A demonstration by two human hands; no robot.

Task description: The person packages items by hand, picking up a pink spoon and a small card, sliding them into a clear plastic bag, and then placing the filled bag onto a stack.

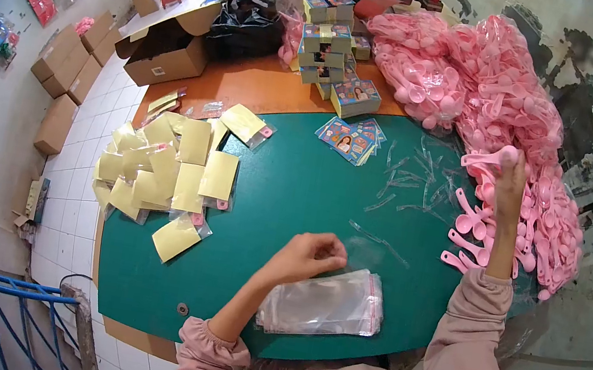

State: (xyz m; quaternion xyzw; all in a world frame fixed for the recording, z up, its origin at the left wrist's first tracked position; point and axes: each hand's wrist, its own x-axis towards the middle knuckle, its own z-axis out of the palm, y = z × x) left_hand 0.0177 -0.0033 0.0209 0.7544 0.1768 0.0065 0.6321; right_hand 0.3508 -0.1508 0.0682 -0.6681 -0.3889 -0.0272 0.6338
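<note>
My right hand (510,185) is raised at the right edge of the table, its fingers closed on a pink plastic spoon (483,160) whose handle points left. Several loose pink spoons (472,224) lie just below it, beside the heap of bagged ones. My left hand (314,255) hovers over a stack of clear plastic bags (327,304) near the front edge. Its fingers are curled together; whatever they may pinch is too faint to make out. Thin clear plastic strips (423,176) are scattered between the hands and the spoon heap.
Filled packets with yellow backing cards (186,186) pile up on the left of the green mat (290,176). Loose printed cards (351,139) and banded card stacks (327,37) stand at the back. Large bags of pink spoons (486,83) fill the right side. An open carton (165,57) sits back left.
</note>
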